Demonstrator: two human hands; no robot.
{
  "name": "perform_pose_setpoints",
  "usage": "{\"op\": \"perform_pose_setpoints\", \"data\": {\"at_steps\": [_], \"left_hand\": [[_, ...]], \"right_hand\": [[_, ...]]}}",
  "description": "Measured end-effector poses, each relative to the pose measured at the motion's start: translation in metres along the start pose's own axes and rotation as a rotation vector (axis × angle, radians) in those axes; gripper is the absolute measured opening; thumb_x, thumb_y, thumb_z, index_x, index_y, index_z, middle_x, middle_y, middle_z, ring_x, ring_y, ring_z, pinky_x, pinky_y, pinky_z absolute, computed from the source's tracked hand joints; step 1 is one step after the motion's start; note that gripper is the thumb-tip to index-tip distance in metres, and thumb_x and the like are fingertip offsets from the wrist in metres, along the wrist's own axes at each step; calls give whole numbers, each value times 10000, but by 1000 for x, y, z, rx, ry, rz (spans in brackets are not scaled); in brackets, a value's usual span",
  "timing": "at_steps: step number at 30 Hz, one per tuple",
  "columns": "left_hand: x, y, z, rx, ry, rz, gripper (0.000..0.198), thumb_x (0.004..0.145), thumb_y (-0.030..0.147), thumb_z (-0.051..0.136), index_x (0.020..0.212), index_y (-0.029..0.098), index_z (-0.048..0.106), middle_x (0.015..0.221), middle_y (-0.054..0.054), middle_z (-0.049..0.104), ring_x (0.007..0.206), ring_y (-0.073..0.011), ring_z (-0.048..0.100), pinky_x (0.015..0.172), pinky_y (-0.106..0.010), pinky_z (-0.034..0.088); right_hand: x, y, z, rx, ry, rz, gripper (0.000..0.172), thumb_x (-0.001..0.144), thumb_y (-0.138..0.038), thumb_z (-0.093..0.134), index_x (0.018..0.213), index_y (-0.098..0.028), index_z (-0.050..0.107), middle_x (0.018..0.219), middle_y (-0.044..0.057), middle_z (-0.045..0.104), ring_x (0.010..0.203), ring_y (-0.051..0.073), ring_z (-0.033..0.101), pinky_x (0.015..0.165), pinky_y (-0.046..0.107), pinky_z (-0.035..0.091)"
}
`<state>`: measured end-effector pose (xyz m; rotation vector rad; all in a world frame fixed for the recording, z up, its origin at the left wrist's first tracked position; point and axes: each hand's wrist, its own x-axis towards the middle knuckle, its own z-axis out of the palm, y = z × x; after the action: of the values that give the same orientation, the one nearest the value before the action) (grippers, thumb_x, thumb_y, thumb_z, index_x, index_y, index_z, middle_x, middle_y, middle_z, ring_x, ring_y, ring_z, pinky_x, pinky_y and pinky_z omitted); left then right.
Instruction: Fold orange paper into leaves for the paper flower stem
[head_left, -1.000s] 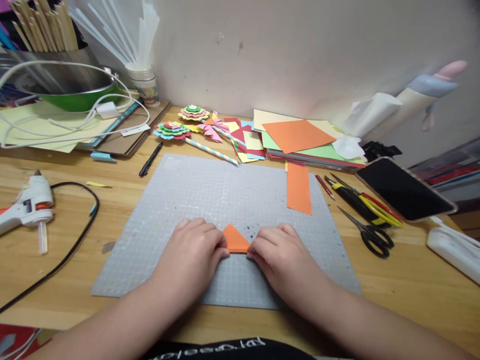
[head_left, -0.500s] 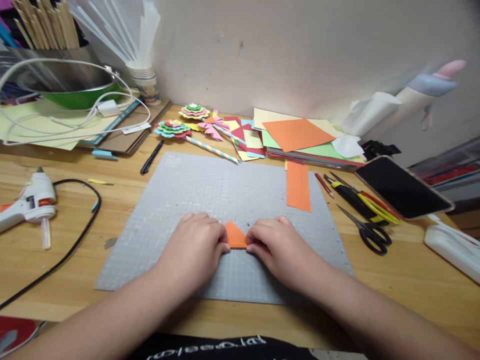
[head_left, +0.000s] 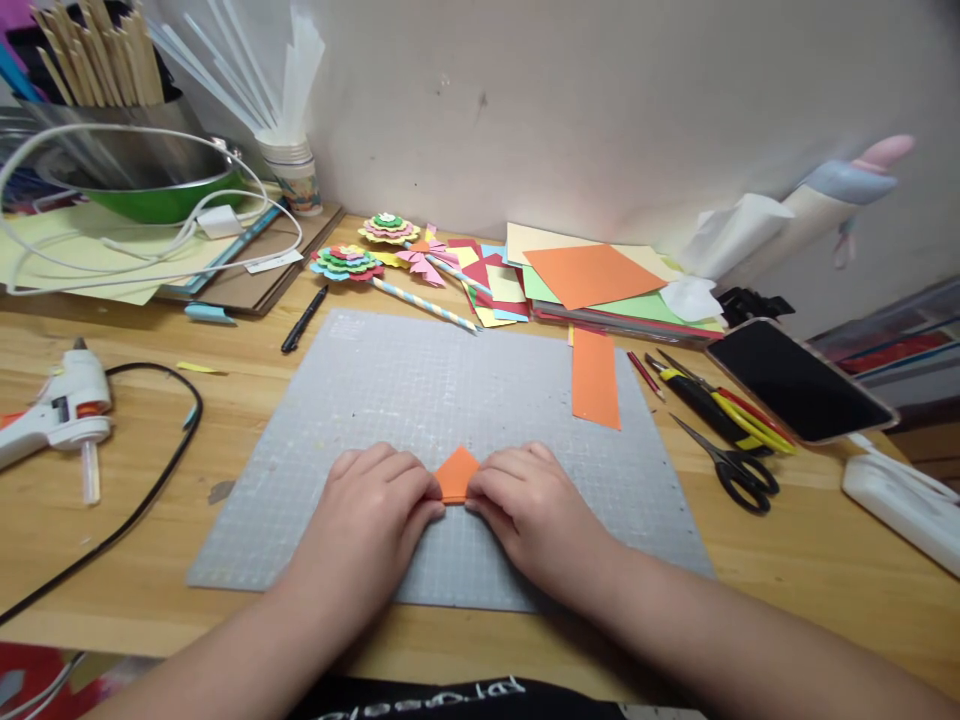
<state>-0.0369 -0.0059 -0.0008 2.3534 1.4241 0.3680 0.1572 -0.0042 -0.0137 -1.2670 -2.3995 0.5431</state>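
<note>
Between my hands, a small piece of folded orange paper (head_left: 457, 476) lies on the grey cutting mat (head_left: 420, 385), its pointed tip facing away from me. My left hand (head_left: 379, 515) pinches the left end of its near edge between thumb and fingers. At the right end, my right hand (head_left: 529, 505) grips the same paper, thumb underneath at the near side. Both outer corners are hidden under my fingers. An orange paper strip (head_left: 596, 378) rests on the mat's far right part.
On the right lie black scissors (head_left: 739, 472), a cutter (head_left: 697, 400) and a phone (head_left: 802, 378). A glue gun (head_left: 75, 405) with a black cord stands left. Paper flowers (head_left: 349, 262), a pen (head_left: 305, 320) and coloured paper sheets (head_left: 592, 275) lie at the back.
Both hands have shifted slightly left with the folded orange paper, my right hand more than my left. The whole view has tilted a little.
</note>
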Motion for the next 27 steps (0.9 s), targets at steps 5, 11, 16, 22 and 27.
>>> {"op": "perform_pose_setpoints", "data": {"at_steps": [5, 11, 16, 22, 27], "left_hand": [[-7, -1, 0, 44, 31, -12, 113, 865, 238, 552, 770, 209, 607, 790, 6, 651, 816, -208, 533, 738, -371, 311], [-9, 0, 1, 115, 86, 19, 161, 888, 223, 512, 780, 211, 630, 794, -6, 662, 803, -203, 536, 728, -366, 313], [-6, -1, 0, 178, 57, 56, 182, 889, 213, 498, 758, 199, 625, 758, -17, 661, 768, -207, 539, 688, -358, 323], [4, 0, -3, 231, -5, 46, 151, 853, 192, 532, 735, 185, 626, 720, -31, 661, 741, -226, 549, 676, -367, 334], [12, 2, -9, 189, -103, -18, 108, 810, 212, 590, 730, 185, 658, 726, -39, 682, 759, -252, 572, 692, -385, 345]], "right_hand": [[0, -1, 1, -3, 12, 1, 169, 896, -158, 506, 767, -166, 615, 760, 6, 642, 747, 142, 539, 706, 302, 290], [0, 0, 1, -3, 18, -5, 145, 878, -141, 530, 756, -162, 607, 739, -2, 636, 727, 139, 531, 705, 299, 287], [0, -1, 1, -17, 15, -4, 167, 893, -155, 507, 761, -171, 609, 748, 4, 643, 737, 146, 534, 710, 305, 290], [1, -3, 1, -53, 5, 18, 158, 883, -149, 508, 766, -182, 608, 743, 0, 638, 734, 143, 539, 702, 307, 296], [6, -2, -2, -7, -81, 85, 110, 865, -134, 544, 774, -175, 590, 754, 0, 643, 752, 151, 556, 710, 311, 310]]}}
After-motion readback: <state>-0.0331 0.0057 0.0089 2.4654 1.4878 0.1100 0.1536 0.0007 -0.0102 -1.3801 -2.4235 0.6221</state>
